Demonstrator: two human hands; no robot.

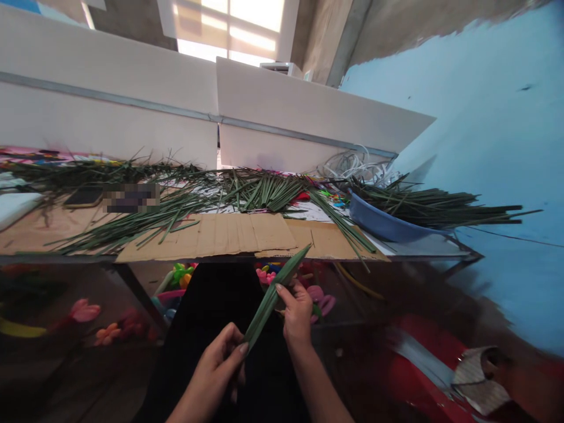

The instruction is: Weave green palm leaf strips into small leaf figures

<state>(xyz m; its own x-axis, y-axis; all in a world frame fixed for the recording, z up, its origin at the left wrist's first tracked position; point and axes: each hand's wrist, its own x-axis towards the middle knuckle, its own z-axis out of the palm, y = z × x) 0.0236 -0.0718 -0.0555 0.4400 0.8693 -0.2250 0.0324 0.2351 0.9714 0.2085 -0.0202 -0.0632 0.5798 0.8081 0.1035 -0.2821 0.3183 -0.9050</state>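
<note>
Head view: basin (384, 223) holds leaves (434, 205), left hand (222, 358) and right hand (296, 310) pinch a strip (267, 306)

Looks like a craft workshop; has green leaves (267, 191) heaped on a table (434, 248), balloon flowers (86, 310) beneath; shows a roughly painted wall (493, 117).

The leaf (272, 302) is green, the cardboard (229, 234) tan, the basin (388, 227) at right blue, and the far panels (308, 97) white.

White cables (344, 167) lie coiled before white panels (308, 106) near a blue wall (506, 106), with a pink balloon (84, 310) below the table (432, 248).
</note>
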